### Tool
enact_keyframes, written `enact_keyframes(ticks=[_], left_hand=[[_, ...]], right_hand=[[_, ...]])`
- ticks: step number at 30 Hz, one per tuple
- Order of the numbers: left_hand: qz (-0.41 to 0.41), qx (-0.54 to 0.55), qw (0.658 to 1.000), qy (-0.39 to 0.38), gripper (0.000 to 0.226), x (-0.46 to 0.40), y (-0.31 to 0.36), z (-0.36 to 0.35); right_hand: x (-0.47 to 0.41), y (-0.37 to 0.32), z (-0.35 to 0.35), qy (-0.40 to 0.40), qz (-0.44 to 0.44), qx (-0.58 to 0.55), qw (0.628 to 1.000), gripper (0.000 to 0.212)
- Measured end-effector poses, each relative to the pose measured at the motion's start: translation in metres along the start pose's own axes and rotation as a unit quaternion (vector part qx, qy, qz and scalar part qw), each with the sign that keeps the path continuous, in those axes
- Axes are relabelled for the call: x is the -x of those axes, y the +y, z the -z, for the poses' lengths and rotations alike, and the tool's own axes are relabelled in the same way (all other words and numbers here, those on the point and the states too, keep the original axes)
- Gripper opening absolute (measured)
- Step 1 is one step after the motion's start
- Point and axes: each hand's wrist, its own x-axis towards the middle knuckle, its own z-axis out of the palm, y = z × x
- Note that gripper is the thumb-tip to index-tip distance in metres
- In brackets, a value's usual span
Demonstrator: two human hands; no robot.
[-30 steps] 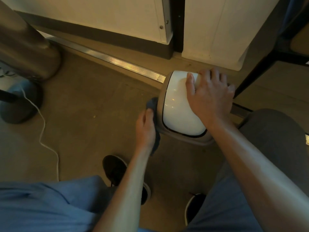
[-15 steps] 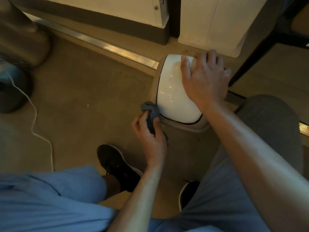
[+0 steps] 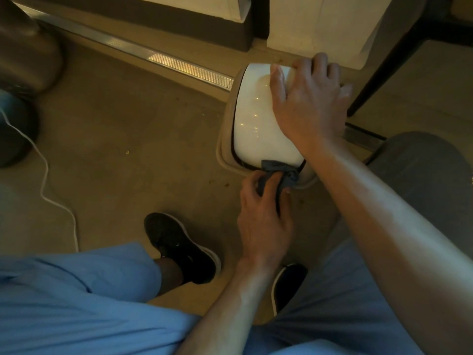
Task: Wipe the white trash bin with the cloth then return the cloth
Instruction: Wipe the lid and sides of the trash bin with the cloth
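The white trash bin [image 3: 253, 119] stands on the floor in the upper middle, its glossy domed lid facing me. My right hand [image 3: 309, 103] lies spread over the lid's far right side, fingers curled over its edge. A small dark grey-blue cloth [image 3: 279, 172] is bunched in my left hand [image 3: 263, 216], which presses it against the near rim of the bin where the lid meets the body. Part of the cloth is hidden inside my fingers.
A metal floor rail [image 3: 163, 60] runs diagonally behind the bin. White panels [image 3: 320, 26] stand at the back. A dark stand base [image 3: 15, 129] with a white cable [image 3: 46, 175] is at left. A dark chair leg [image 3: 384, 62] slants at right. My shoes [image 3: 179, 247] are below.
My left hand has carried the cloth from the bin's left side around to its near front rim. My right hand has stayed on the lid. The view has drifted slightly.
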Motion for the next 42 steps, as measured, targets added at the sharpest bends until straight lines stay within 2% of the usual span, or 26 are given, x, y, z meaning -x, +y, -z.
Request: enact_keyframes(ticks=[2,6,11,14,20,22,25,28,33,39,42], left_hand=[[-0.007,-0.047,0.999,-0.001,0.032,-0.005,-0.003,0.009],[0.032,-0.097,0.994,0.031,0.029,-0.014,-0.001,0.021],[0.018,-0.058,0.998,-0.033,0.034,-0.016,0.027,0.007],[0.008,-0.083,0.996,-0.039,0.036,-0.018,0.018,0.014],[0.035,-0.128,0.99,0.038,0.026,-0.025,-0.013,0.036],[0.027,-0.127,0.991,0.021,0.029,-0.023,-0.001,0.029],[-0.025,-0.095,0.995,-0.025,0.033,-0.011,0.018,0.014],[-0.032,-0.087,0.995,-0.032,0.036,-0.012,0.006,0.018],[-0.02,-0.05,0.997,0.055,0.035,-0.032,-0.024,0.042],[-0.119,0.025,0.975,0.186,0.025,-0.067,-0.006,0.06],[-0.159,-0.012,0.975,0.154,0.032,-0.095,-0.013,0.058]], right_hand=[[0.0,0.001,-0.001,-0.001,0.001,0.0,1.0,0.068],[0.0,0.001,-0.001,-0.001,0.002,0.002,1.0,0.069],[0.001,0.001,-0.002,0.01,0.0,0.003,1.0,0.069],[0.001,0.002,-0.003,0.012,-0.002,0.009,1.0,0.069],[0.002,0.001,-0.002,0.008,0.005,0.0,1.0,0.066],[0.002,0.001,-0.001,0.008,0.006,-0.004,1.0,0.066],[0.001,0.002,-0.001,0.009,0.001,-0.009,1.0,0.067],[0.001,0.001,-0.001,0.008,0.0,0.006,1.0,0.068],[0.0,-0.001,-0.001,-0.004,-0.008,-0.009,1.0,0.065],[0.003,0.001,-0.002,0.02,-0.012,-0.032,0.999,0.06],[0.004,0.001,-0.002,0.019,-0.013,-0.05,0.998,0.056]])
